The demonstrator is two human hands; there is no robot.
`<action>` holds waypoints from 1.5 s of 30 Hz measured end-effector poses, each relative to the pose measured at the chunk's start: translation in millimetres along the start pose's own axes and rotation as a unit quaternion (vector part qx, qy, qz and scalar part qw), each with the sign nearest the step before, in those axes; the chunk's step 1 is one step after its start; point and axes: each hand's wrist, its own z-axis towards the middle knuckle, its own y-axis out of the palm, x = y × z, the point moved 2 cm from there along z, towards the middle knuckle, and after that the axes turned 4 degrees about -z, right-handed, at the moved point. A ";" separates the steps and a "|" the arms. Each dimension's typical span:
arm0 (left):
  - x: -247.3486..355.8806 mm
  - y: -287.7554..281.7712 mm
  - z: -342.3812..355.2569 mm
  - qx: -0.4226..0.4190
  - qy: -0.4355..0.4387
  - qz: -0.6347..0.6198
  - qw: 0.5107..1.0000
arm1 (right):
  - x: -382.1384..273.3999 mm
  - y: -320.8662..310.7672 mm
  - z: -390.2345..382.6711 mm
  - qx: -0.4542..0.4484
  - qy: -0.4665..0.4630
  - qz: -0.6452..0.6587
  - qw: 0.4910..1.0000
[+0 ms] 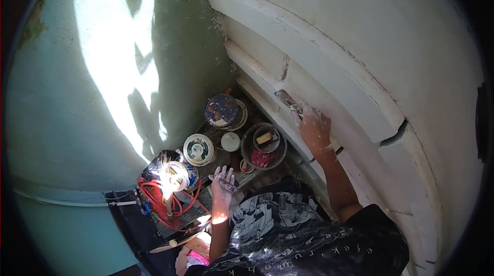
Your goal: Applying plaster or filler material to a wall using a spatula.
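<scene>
My right hand [312, 125], smeared with white paste, is closed around a putty knife [284, 98]. Its flat metal blade lies against or very near the pale ribbed wall panel [309, 83], below a long curved ledge. Low in the middle, my left hand [224, 179] is turned up with its fingers stretched out and coated in white paste. A greyish patch or lump shows across that palm; whether it is paste or an object I cannot make out. Just beyond the left hand stands a round grey basin [282, 155] holding a smaller bowl with a yellow sponge [264, 138] and a red cloth-like bundle [261, 158].
A paint-stained dark bucket [222, 110], a white-lidded tub [198, 149] and a small white lid [230, 141] stand in the corner. Red hose [149, 193] lies coiled at left beside a sunlit bundle. A green wall [188, 70] rises left; a gap [396, 134] breaks the ledge.
</scene>
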 end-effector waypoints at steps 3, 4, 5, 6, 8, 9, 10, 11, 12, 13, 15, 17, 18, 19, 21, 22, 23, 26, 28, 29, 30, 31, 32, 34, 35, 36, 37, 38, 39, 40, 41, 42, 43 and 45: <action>-1.6 4.2 -0.1 -0.015 -0.020 -0.006 1.000 | -6.2 12.9 26.9 0.033 -0.003 0.009 0.999; -1.2 6.8 -1.2 -0.018 -0.023 -0.002 1.000 | -6.7 18.1 32.5 0.044 -0.007 0.013 0.999; -1.3 9.7 -1.9 -0.021 -0.025 0.003 0.999 | -4.9 19.7 34.9 0.056 -0.010 0.016 0.998; 0.0 8.8 -2.7 -0.023 -0.024 0.002 0.999 | -4.3 19.2 31.4 0.059 -0.011 0.017 0.998; 2.2 3.3 -5.5 -0.007 -0.009 0.001 1.000 | 0.0 19.0 15.9 0.045 -0.011 0.027 0.999; 4.0 0.7 -6.2 -0.009 -0.005 -0.001 1.000 | -2.1 16.6 10.3 0.048 -0.014 0.028 0.998; 4.4 -3.2 -9.3 -0.001 0.006 -0.005 1.000 | -2.3 11.8 2.4 0.022 -0.001 0.016 1.000; 5.1 -5.6 -10.2 0.008 0.017 -0.010 1.000 | -3.5 10.0 -0.2 -0.005 0.012 0.004 1.000; 4.0 -5.3 -10.4 0.008 0.020 0.000 1.000 | -5.3 11.1 2.2 -0.002 0.012 0.002 1.000; 1.3 -5.3 -8.0 0.004 0.018 -0.001 1.000 | -8.8 17.4 11.8 0.020 0.004 -0.013 1.000; -3.0 -8.9 -5.2 -0.006 -0.005 -0.016 1.000 | -20.4 34.6 34.4 0.043 -0.006 -0.027 0.999; -6.4 -2.7 -4.9 -0.017 -0.014 0.003 1.000 | -29.4 49.3 58.7 0.118 -0.036 -0.017 0.992; -7.0 -2.2 -7.2 -0.021 -0.020 0.021 0.999 | -32.0 54.7 64.0 0.120 -0.037 -0.017 0.992; -7.6 -3.6 -7.7 -0.024 -0.019 0.020 0.999 | -33.4 59.1 68.0 0.132 -0.043 -0.009 0.990; -7.7 -12.7 -10.8 -0.021 -0.023 -0.006 1.000 | -34.4 58.7 63.3 0.144 -0.054 0.001 0.988; -4.0 -14.6 -14.1 -0.021 -0.016 -0.008 1.000 | -35.0 50.2 55.0 0.130 -0.051 -0.016 0.990; -1.6 -17.7 -20.4 -0.002 -0.010 -0.005 1.000 | -38.5 44.5 48.0 0.116 -0.048 -0.033 0.992; 2.2 -16.2 -23.1 0.011 0.016 0.018 1.000 | -41.5 38.5 47.5 0.040 -0.028 -0.008 0.999; 1.3 -8.0 -23.5 -0.002 0.028 0.012 1.000 | -47.6 48.3 69.4 0.065 -0.032 -0.001 0.997; 1.5 -2.6 -25.0 -0.009 0.028 0.012 1.000 | -49.7 51.1 77.5 0.088 -0.037 0.007 0.995; 3.8 3.9 -25.0 -0.036 0.036 0.010 0.999 | -53.7 50.6 81.4 0.089 -0.037 0.010 0.995; 5.1 11.8 -25.2 -0.065 0.043 0.010 0.997 | -57.8 50.9 84.8 0.047 -0.098 0.044 0.993; 2.3 20.6 -26.4 -0.075 0.044 0.022 0.996 | -59.3 50.0 87.4 0.007 -0.157 0.077 0.985; 12.8 37.3 -35.3 -0.087 0.068 0.042 0.993 | -75.6 36.2 60.1 -0.020 -0.149 0.110 0.982; 14.9 41.1 -37.5 -0.085 0.072 0.041 0.993 | -74.6 35.7 38.5 -0.049 -0.130 0.133 0.981; 16.5 48.4 -36.9 -0.104 0.100 0.107 0.984 | -65.3 49.6 23.2 -0.009 -0.118 0.164 0.979; 15.7 56.6 -33.7 -0.125 0.124 0.172 0.969 | -49.5 62.9 9.6 0.030 -0.103 0.192 0.975; 17.9 60.4 -30.0 -0.145 0.145 0.180 0.962 | -44.0 62.3 -3.2 -0.041 -0.100 0.181 0.977; 20.0 67.4 -26.1 -0.141 0.150 0.177 0.962 | -38.1 57.9 -15.9 -0.111 -0.096 0.168 0.975; 21.4 78.5 -21.4 -0.154 0.172 0.239 0.943 | -31.0 58.8 -27.0 -0.153 -0.101 0.160 0.970; 21.9 92.0 -17.2 -0.167 0.191 0.298 0.920 | -22.2 61.3 -38.9 -0.193 -0.104 0.149 0.964; 22.6 111.2 -13.0 -0.169 0.191 0.296 0.921 | -9.7 69.8 -50.1 -0.194 -0.085 0.155 0.965; 23.1 134.2 -10.5 -0.191 0.207 0.410 0.867 | 1.7 78.4 -60.8 -0.194 -0.066 0.162 0.965; 20.0 177.6 -2.6 -0.226 0.228 0.615 0.720 | 20.9 85.3 -78.3 -0.192 -0.048 0.173 0.965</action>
